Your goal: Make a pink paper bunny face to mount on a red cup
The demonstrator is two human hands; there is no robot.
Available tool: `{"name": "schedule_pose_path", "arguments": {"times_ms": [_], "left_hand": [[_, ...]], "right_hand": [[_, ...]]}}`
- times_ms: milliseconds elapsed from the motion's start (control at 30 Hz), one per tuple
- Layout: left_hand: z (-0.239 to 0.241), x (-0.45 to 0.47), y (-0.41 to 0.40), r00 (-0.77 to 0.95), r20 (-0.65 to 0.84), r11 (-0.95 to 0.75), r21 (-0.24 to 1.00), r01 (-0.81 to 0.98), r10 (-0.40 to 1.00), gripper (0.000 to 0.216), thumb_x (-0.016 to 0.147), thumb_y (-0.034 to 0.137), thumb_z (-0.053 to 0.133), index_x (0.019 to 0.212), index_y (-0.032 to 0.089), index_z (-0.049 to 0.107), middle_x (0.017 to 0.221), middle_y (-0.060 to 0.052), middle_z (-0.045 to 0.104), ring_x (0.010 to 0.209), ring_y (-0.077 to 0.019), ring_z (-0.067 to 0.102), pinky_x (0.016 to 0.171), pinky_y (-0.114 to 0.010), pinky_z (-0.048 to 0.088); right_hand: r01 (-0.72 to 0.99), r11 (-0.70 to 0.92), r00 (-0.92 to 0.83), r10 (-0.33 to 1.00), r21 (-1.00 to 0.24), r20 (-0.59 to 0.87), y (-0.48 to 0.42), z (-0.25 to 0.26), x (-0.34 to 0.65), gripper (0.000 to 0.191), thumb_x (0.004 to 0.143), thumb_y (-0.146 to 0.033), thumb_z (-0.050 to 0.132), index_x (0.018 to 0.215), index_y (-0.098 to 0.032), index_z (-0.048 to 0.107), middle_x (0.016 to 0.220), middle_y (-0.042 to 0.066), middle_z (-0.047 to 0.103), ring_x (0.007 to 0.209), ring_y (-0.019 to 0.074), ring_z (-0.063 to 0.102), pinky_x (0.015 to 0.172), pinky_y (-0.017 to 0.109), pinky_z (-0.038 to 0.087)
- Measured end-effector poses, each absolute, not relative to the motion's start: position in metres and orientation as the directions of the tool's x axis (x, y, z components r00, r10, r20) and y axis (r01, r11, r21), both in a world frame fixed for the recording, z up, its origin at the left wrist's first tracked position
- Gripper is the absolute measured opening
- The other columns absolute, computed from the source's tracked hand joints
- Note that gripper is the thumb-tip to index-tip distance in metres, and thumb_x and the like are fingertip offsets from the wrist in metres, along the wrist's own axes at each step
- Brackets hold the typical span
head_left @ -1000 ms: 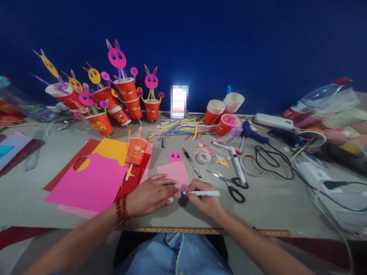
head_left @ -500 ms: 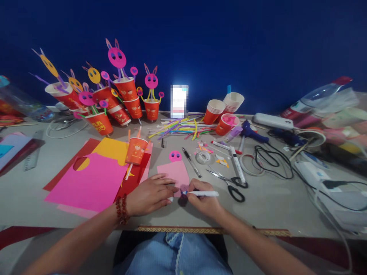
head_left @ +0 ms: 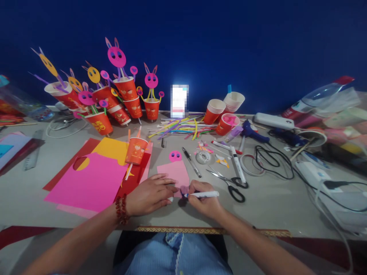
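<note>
My right hand (head_left: pixel 202 196) grips a white marker (head_left: pixel 208 194), its tip down near the lower right corner of a light pink sheet of paper (head_left: pixel 175 172). A dark mark or shadow lies around the tip; I cannot tell which. My left hand (head_left: pixel 153 193) lies flat with fingers stretched, its fingertips on the sheet's lower left part. Just beyond the sheet is a round pink face cutout (head_left: pixel 175 156) with purple eyes. To the right of the paper lie a black pen (head_left: pixel 192 162) and open scissors with black handles (head_left: pixel 229 183).
Coloured sheets (head_left: pixel 88 183) and a red paper cup (head_left: pixel 137 150) lie left. Rabbit-faced cups (head_left: pixel 124 88) stand behind. Colourful pipe cleaners (head_left: pixel 179 128), stacked cups (head_left: pixel 214 110), a tape roll (head_left: pixel 203 157), a blue glue gun (head_left: pixel 254 133) and a power strip (head_left: pixel 315 179) with cables fill the right.
The marker tip has shifted very slightly downward with my right hand. My left hand stays in place on the paper.
</note>
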State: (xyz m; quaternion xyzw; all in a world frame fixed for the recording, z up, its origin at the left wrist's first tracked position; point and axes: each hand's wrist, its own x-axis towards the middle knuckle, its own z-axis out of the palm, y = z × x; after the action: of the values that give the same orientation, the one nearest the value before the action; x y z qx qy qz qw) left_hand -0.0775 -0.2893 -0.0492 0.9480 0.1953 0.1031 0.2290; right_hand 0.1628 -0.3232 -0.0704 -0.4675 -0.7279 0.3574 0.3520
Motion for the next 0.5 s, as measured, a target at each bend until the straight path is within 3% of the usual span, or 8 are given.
{"name": "schedule_pose_path", "arguments": {"times_ms": [500], "left_hand": [[-0.0483, -0.0769, -0.289, 0.902, 0.1, -0.815, 0.478, 0.327, 0.421, 0.029, 0.099, 0.028, 0.046, 0.127, 0.021, 0.053, 0.132, -0.004, 0.063, 0.134, -0.0195, 0.044, 0.118, -0.041, 0.02]], "right_hand": [[0.377, 0.304, -0.325, 0.928, -0.875, 0.183, -0.3245, -0.0722, 0.1642, 0.015, 0.067, -0.015, 0.051, 0.058, -0.022, 0.042, 0.051, -0.006, 0.043, 0.047, 0.0109, 0.038, 0.05, 0.024, 0.027]]}}
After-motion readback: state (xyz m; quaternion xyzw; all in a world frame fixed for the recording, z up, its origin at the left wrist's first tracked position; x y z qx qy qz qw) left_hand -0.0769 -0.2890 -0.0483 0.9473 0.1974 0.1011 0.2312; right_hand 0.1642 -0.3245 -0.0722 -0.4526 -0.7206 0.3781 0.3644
